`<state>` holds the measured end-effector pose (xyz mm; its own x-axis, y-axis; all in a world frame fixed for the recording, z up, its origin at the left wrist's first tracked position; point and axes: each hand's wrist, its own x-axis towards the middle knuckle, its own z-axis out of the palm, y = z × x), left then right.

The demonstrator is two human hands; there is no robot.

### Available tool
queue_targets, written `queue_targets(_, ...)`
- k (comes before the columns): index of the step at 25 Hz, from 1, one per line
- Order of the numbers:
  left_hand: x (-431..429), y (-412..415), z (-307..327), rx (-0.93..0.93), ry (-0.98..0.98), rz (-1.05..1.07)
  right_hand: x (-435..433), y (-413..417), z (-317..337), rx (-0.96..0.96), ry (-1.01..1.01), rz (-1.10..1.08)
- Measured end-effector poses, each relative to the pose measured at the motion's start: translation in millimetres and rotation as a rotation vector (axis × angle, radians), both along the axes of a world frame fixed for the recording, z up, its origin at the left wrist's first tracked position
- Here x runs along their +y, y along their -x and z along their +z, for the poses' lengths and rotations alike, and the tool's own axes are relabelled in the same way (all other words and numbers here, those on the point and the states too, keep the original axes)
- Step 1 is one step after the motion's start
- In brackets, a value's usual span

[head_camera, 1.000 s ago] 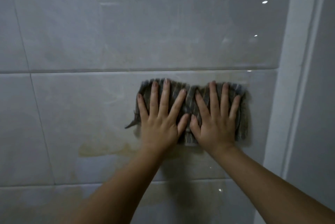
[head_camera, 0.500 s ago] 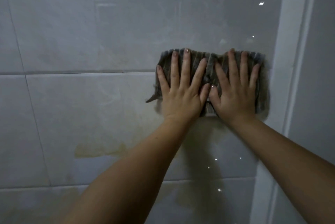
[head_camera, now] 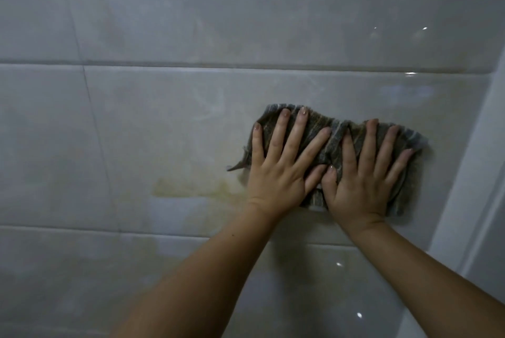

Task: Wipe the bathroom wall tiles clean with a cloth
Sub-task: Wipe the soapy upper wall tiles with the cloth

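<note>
Mid-wipe: my left hand (head_camera: 278, 170) and right hand (head_camera: 363, 181), fingers spread, press the grey striped cloth (head_camera: 336, 140) flat against the glossy pale wall tile (head_camera: 164, 124) near its right edge. Next, I'd sweep left across the yellowish stain (head_camera: 191, 187).

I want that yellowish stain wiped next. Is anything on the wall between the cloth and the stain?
Nothing visible. Only bare tile lies between the cloth and the yellowish stain to its lower left.
</note>
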<state>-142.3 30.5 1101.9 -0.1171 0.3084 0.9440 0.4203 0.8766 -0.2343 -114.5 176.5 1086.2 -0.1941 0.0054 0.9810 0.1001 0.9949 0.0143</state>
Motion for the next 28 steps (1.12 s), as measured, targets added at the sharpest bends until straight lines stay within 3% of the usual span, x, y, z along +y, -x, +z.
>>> queue_targets(22, -318, 62, -91, -0.049, -0.031, 0.113, -296, 62, -77, -0.058, -0.228, 0.174)
queue_targets(28, -313, 60, -123, -0.079, -0.099, 0.089, -292, 62, -93, -0.075, -0.38, 0.158)
